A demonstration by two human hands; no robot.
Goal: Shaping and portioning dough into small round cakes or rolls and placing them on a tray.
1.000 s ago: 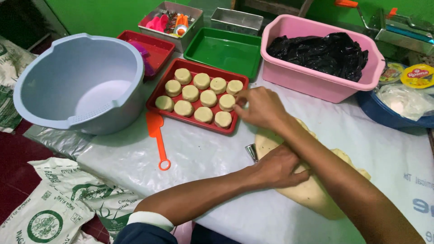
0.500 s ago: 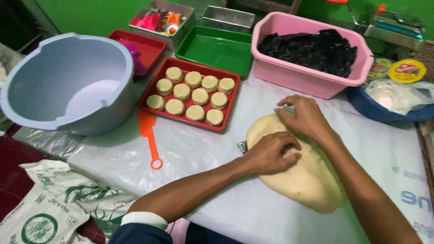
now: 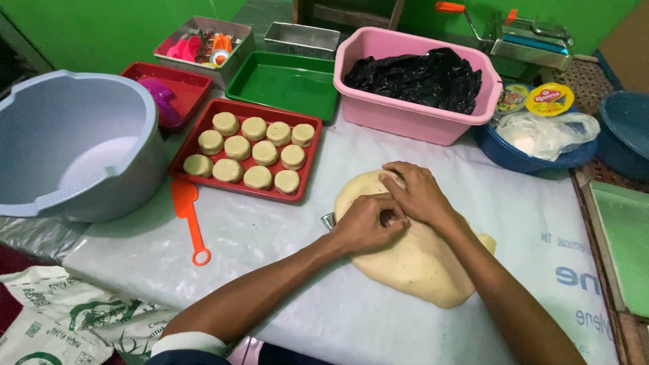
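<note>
Both hands rest on a flat sheet of pale dough (image 3: 416,260) that lies on the white plastic sheet (image 3: 284,236) covering the table. The left hand (image 3: 368,223) is curled, with its fingers bent down onto the dough; something small seems to sit under them, but I cannot tell what it is. The right hand (image 3: 416,192) lies against the left one, fingers bent and pressing at the upper left part of the dough. Just beside the left hand, at the edge of the dough, stands a small metal ring cutter (image 3: 328,220).

To the left of the dough is a red tray (image 3: 307,172) with eleven round dough pieces (image 3: 265,153) in rows. An orange spatula (image 3: 188,215) lies on the sheet in front of this tray. Further left stands a big grey basin (image 3: 128,169). Behind the red tray there is a green tray (image 3: 284,84). Behind the dough stands a pink tub (image 3: 405,122) with black plastic (image 3: 419,78) inside.
</note>
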